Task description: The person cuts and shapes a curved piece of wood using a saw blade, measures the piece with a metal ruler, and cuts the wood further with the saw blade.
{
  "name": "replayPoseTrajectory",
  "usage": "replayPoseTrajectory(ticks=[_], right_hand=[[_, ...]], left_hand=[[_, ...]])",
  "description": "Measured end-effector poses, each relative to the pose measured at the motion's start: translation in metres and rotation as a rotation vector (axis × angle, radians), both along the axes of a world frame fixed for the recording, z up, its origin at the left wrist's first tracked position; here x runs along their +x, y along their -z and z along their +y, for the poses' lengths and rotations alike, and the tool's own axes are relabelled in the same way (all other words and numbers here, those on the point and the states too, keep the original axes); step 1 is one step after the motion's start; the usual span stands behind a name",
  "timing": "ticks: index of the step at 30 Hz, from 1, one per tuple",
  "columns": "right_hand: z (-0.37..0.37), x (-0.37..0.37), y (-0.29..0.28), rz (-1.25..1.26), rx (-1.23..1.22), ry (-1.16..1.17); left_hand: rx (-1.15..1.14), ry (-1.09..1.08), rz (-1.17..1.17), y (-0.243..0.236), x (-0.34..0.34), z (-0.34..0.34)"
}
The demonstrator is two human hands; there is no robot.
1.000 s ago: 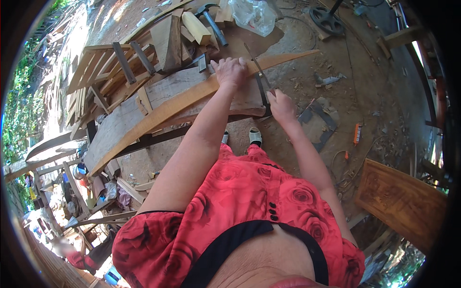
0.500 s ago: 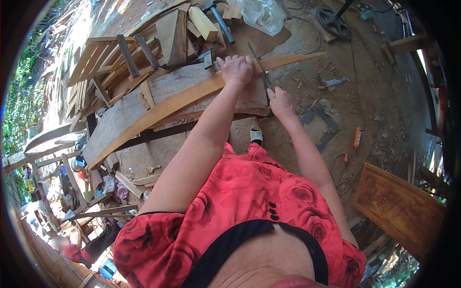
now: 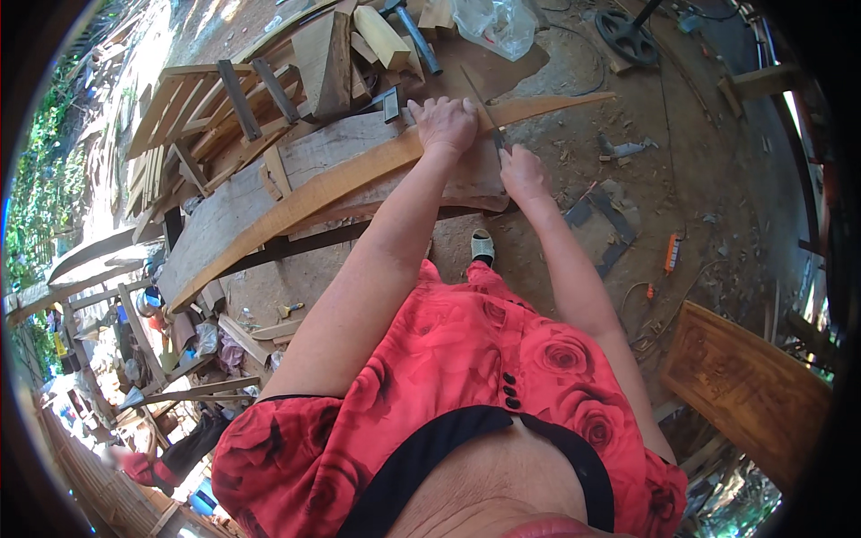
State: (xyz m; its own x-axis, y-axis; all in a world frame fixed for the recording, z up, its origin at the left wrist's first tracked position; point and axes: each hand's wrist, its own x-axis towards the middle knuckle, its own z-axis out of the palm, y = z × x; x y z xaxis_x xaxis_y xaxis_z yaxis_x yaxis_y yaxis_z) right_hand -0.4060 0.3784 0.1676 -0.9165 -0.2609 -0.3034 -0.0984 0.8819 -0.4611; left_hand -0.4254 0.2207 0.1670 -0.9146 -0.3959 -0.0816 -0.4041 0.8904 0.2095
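Grey plank [image 3: 229, 211] under a curved board [image 3: 309, 204], nine o'clock to one; plastic bag [image 3: 498, 27], contents indistinct, past twelve. At twelve our left hand [image 3: 447, 125] bends its fingers over the board, grip unclear; at one our right hand [image 3: 525, 175] closes round a narrow-bladed tool [image 3: 499, 139].

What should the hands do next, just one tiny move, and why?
Perhaps the right hand could draw the narrow blade slightly toward the body: it lies across the curved board, its tip sticks out past the far edge, and the left hand rests on the board nearby.
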Motion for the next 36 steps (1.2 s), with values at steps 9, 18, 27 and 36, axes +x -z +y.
replayPoseTrajectory(ticks=[9, 18, 27, 36], right_hand=[[0.040, 0.047, 0.001, -0.075, 0.046, 0.033], [0.025, 0.032, 0.010, -0.007, -0.081, 0.020], [0.010, 0.003, 0.006, 0.003, -0.074, 0.030], [0.040, 0.045, 0.002, -0.065, -0.026, 0.050]], left_hand=[[0.023, -0.037, 0.045, 0.010, 0.005, -0.004], [0.005, -0.032, 0.009, 0.011, 0.000, -0.009], [0.020, 0.007, -0.045, 0.002, -0.005, 0.000], [0.001, -0.033, 0.014, 0.009, -0.002, -0.003]])
